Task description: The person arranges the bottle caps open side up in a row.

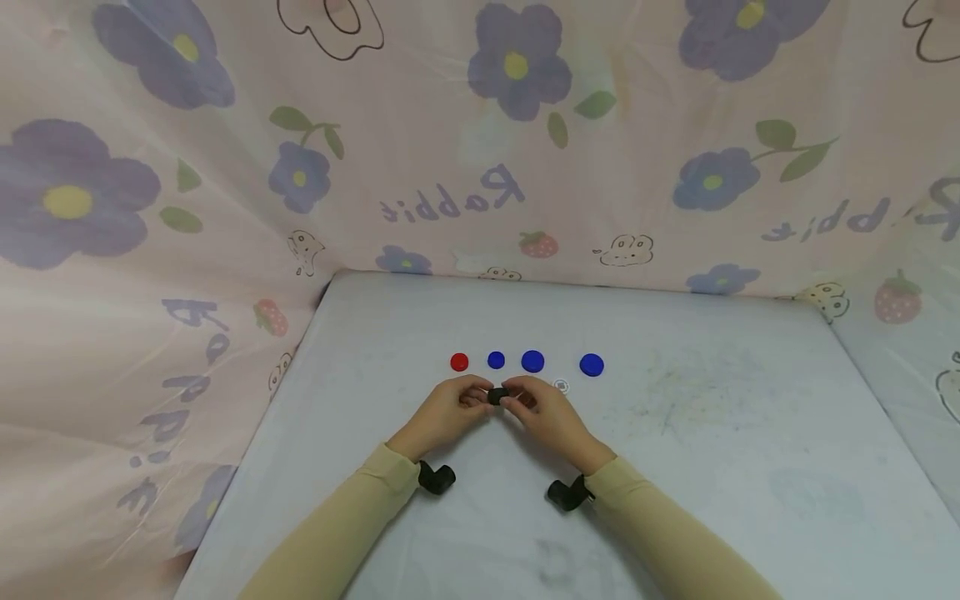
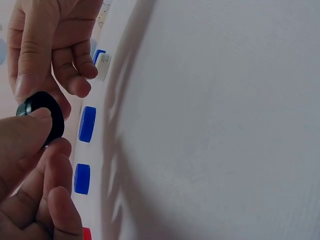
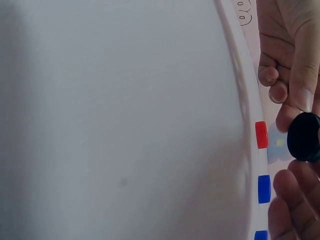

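Note:
Over the white table (image 1: 720,417), my left hand (image 1: 442,412) and right hand (image 1: 553,418) meet at a small black round piece, like a cap (image 1: 498,396). Both hands pinch it between thumb and fingers. In the left wrist view, a thumb presses on the flat face of the black cap (image 2: 55,120). The right wrist view shows its dark round side, partly cut off by the frame edge. Just beyond the hands lie a red disc (image 1: 459,362), a small blue disc (image 1: 496,360) and two larger blue discs (image 1: 532,361), (image 1: 592,365).
A small white printed piece (image 1: 562,386) lies beside the right hand, near the rightmost blue disc. Printed flower curtains (image 1: 480,150) hang behind the table and along its sides. Each wrist carries a black camera (image 1: 437,478).

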